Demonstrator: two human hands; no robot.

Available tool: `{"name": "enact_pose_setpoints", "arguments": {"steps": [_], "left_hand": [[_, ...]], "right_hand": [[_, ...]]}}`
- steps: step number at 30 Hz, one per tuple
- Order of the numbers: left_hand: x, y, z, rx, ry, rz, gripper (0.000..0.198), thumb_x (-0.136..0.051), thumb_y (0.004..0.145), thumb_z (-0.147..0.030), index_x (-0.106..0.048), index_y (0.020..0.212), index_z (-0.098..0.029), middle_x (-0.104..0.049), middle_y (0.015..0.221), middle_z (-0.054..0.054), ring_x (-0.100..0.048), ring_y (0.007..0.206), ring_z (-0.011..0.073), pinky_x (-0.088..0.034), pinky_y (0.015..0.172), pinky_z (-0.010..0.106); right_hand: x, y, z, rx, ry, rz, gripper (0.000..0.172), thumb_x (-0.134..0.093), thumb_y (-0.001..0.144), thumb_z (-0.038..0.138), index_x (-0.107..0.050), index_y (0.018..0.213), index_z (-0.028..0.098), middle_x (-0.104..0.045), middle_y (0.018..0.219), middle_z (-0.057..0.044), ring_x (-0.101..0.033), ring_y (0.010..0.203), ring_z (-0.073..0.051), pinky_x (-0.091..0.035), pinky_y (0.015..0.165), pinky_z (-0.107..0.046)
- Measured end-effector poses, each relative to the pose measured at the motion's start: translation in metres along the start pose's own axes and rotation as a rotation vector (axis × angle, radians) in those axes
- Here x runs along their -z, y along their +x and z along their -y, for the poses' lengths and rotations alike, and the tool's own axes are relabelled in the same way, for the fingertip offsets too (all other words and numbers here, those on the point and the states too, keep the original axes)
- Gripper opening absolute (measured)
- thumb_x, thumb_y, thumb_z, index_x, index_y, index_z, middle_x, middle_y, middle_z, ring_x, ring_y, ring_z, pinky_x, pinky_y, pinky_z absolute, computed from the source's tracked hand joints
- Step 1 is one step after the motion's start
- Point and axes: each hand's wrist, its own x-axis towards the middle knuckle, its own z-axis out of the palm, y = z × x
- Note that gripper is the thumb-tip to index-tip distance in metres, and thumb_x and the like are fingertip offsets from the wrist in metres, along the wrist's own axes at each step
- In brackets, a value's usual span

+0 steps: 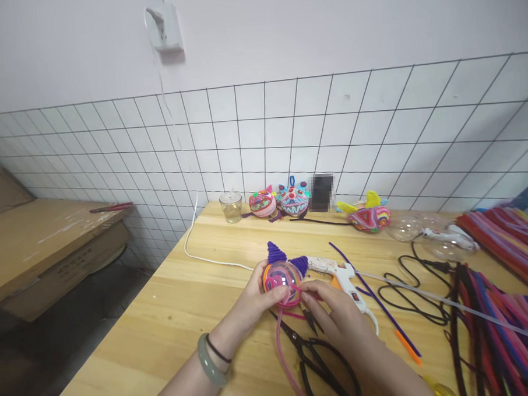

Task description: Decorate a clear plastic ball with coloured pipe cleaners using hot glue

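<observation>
My left hand (256, 296) holds a clear plastic ball (276, 273) partly covered in coloured pipe cleaners, thumb across its front. Two purple pointed ears (276, 253) of coiled pipe cleaner stand up from its top. At the ball's right side, my right hand (337, 314) pinches a pink strand against the surface; its fingertips are closed together. A long pink pipe cleaner (283, 349) hangs from the ball towards the table's front. Below the hands lie black-handled scissors (317, 359). Just behind my right hand rests a white glue gun (349, 282).
Finished pipe-cleaner figures (294, 200) and a glass cup (231, 207) stand along the wall. Bundles of pipe cleaners (497, 322) lie on the right, near a coiled black cable (408, 291) and clear plastic shells (445, 248). A purple pipe cleaner (380, 304) crosses the table (164, 325).
</observation>
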Motion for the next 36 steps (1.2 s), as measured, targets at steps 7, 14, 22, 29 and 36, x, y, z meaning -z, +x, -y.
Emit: {"name": "enact_pose_setpoints", "arguments": {"steps": [7,14,22,29,36], "left_hand": [[0.004,0.006,0.004,-0.039,0.015,-0.103,0.04,-0.08,0.071,-0.031,-0.063,0.106,-0.018,-0.068,0.109,0.008,-0.06,0.107,0.0244,-0.041,0.098,0.038],[0.011,0.011,0.006,-0.005,0.021,-0.145,0.049,-0.085,0.06,-0.017,-0.065,0.104,-0.018,-0.068,0.116,0.01,-0.056,0.117,0.0277,-0.038,0.103,0.041],[0.013,0.012,-0.001,-0.021,-0.003,-0.165,0.06,-0.085,0.058,-0.015,-0.06,0.112,-0.02,-0.069,0.116,0.009,-0.061,0.111,0.0263,-0.04,0.1,0.04],[0.016,0.013,-0.003,-0.006,0.034,-0.292,0.083,-0.085,0.058,-0.018,-0.048,0.132,-0.02,-0.07,0.096,0.004,-0.065,0.098,0.0224,-0.041,0.096,0.038],[0.021,0.017,-0.002,-0.059,0.085,-0.343,0.076,-0.086,0.056,-0.02,-0.052,0.124,-0.022,-0.069,0.102,0.006,-0.061,0.109,0.0243,-0.037,0.104,0.041]], "right_hand": [[-0.002,0.0,-0.003,-0.097,0.032,-0.048,0.017,-0.046,0.094,0.024,-0.063,0.097,0.022,-0.075,0.086,-0.006,-0.072,0.077,-0.02,-0.058,0.069,-0.031],[-0.007,0.001,-0.007,-0.156,0.019,-0.006,0.018,-0.046,0.094,0.024,-0.063,0.092,0.021,-0.075,0.082,-0.006,-0.072,0.074,-0.021,-0.057,0.066,-0.03],[-0.006,0.002,-0.005,-0.168,0.013,0.066,0.021,-0.045,0.095,0.024,-0.065,0.092,0.02,-0.075,0.085,-0.007,-0.072,0.078,-0.022,-0.057,0.069,-0.033],[-0.005,0.002,-0.005,-0.115,0.012,0.087,0.019,-0.047,0.094,0.021,-0.066,0.094,0.02,-0.074,0.084,-0.007,-0.071,0.078,-0.022,-0.057,0.071,-0.034],[-0.008,0.0,-0.009,-0.084,0.006,0.068,0.017,-0.049,0.094,0.019,-0.066,0.095,0.021,-0.073,0.088,-0.007,-0.07,0.082,-0.021,-0.057,0.075,-0.034]]}}
